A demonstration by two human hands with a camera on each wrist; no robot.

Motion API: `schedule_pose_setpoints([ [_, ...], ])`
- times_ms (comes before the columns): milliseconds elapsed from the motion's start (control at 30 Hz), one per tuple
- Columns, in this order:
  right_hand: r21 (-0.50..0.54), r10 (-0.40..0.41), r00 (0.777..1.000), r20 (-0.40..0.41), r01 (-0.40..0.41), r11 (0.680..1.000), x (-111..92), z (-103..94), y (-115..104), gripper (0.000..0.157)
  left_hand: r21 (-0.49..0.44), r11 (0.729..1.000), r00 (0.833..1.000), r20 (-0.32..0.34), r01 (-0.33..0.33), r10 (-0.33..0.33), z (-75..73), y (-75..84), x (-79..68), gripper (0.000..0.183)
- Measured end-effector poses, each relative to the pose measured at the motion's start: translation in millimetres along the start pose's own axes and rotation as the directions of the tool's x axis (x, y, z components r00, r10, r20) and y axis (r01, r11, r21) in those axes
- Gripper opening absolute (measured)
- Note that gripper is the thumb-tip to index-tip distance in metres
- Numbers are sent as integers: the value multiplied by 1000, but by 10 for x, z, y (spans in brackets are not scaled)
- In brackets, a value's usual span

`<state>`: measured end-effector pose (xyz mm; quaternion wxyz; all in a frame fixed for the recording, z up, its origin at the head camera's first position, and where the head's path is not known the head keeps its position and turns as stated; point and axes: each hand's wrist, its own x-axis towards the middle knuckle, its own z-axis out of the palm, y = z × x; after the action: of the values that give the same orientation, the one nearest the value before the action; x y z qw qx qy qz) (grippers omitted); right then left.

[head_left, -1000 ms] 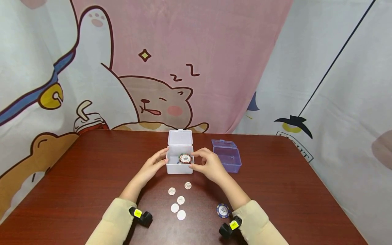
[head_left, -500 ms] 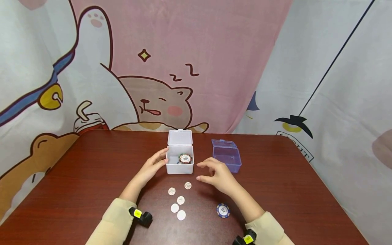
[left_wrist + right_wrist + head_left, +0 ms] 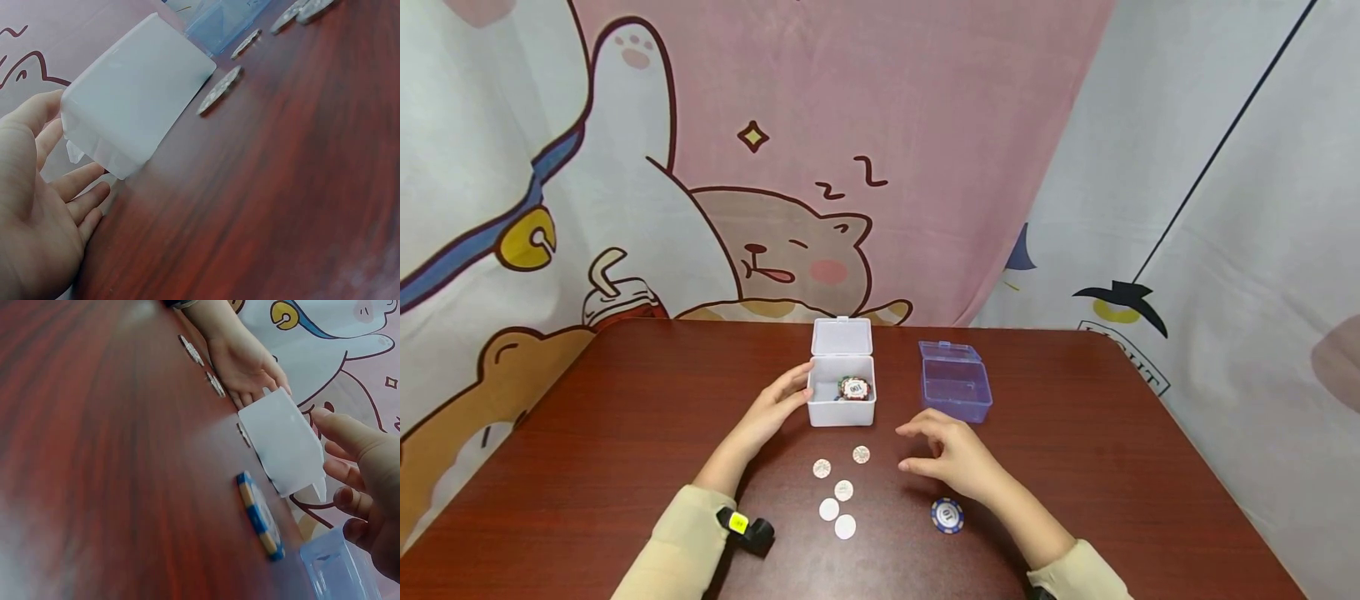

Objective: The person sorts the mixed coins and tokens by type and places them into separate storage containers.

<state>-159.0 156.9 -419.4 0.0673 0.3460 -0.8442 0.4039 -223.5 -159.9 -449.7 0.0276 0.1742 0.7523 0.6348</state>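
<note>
Both hands are resting loose as I'm watching: the left hand (image 3: 767, 419) is touching the left side of the white box (image 3: 842, 414) with relaxed, nearly straight fingers, while the right hand (image 3: 957, 454) is hovering, thumb and fingers spread apart. Between the right fingertips and the white box I'm seeing a strip of bare table (image 3: 886, 418); left of the left hand the wood is spreading wide, and the far edge is running behind the raised lid (image 3: 842, 337). Just beyond the right hand the purple box (image 3: 957, 410) is sitting open; below that hand the blue-rimmed chip (image 3: 947, 516) is lying near, and five pale discs (image 3: 844, 490) are lying between the forearms. Inside the white box a chip marked 100 (image 3: 855, 388) is showing, the front wall hiding what lies lower. My left wrist view is showing the white box's outside, its contents hidden; my right wrist view is cutting off the right hand. The right sleeve (image 3: 1078, 573) is running out of the head view, and I'm not managing to read the discs' faint markings.
</note>
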Motion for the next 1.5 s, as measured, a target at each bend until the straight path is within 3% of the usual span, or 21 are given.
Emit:
schedule_pose_setpoints([
  [267, 38, -9, 996, 88, 5, 999, -188, -87, 60, 41, -15, 1000, 1000, 11, -16, 17, 23, 54, -5, 51],
  [500, 66, -82, 989, 125, 75, 995, -310, -159, 81, 41, -5, 1000, 1000, 0, -4, 4, 9, -10, 11, 51],
  [733, 93, -83, 978, 193, 66, 993, -429, -187, 141, 40, 0, 1000, 1000, 0, 7, -7, 15, 9, 3, 50],
  [1167, 114, -55, 969, 242, 28, 993, -615, -234, 173, 45, -5, 1000, 1000, 3, 11, -11, 14, 0, 5, 51],
  [1500, 88, -43, 966, 256, 22, 996, -635, -230, 191, 47, 1, 1000, 1000, -1, 2, -2, 2, -15, 9, 50],
])
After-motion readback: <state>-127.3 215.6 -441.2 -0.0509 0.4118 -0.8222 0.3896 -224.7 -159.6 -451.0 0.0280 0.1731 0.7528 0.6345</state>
